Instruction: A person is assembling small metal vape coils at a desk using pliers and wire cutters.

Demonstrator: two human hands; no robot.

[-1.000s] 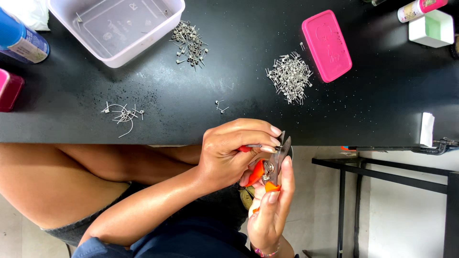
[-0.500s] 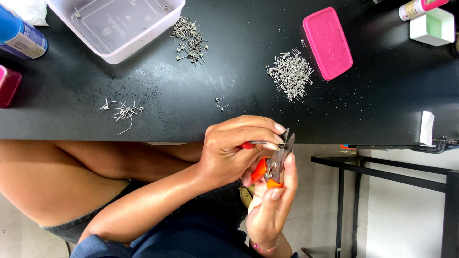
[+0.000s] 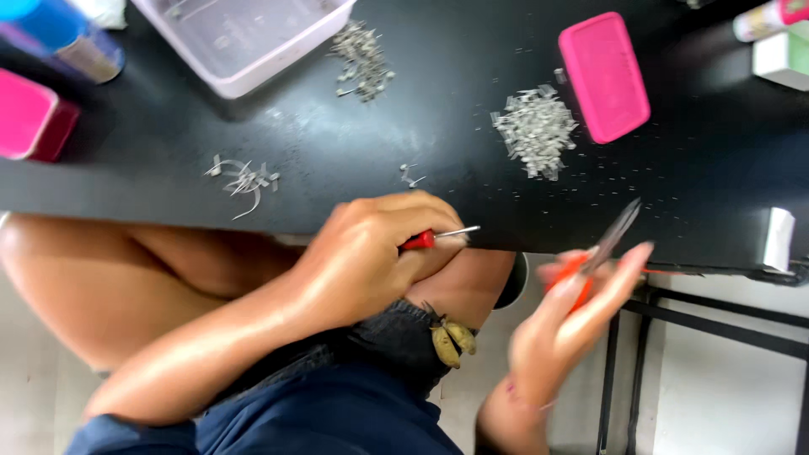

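My left hand [image 3: 371, 261] is closed around a small red-handled tool [image 3: 430, 238] whose thin metal tip points right, just below the black table's front edge [image 3: 438, 143]. My right hand [image 3: 573, 320], blurred by motion, holds orange-handled pliers [image 3: 611, 240] with the jaws pointing up toward the table edge. The two hands are apart. A pile of small metal pieces [image 3: 535, 131] lies on the table above the pliers, and a tiny bent piece [image 3: 410, 175] lies above my left hand.
Two more heaps of metal bits [image 3: 362, 61] [image 3: 244, 179] lie on the table. A clear plastic tub [image 3: 244, 34], blue bottle [image 3: 59, 34], pink box [image 3: 29, 114], pink lid [image 3: 602, 76] and white box [image 3: 784, 59] stand around them.
My hands were together with the pliers at the red tool; now my right hand has swung right and up with the pliers. The left hand stays put.
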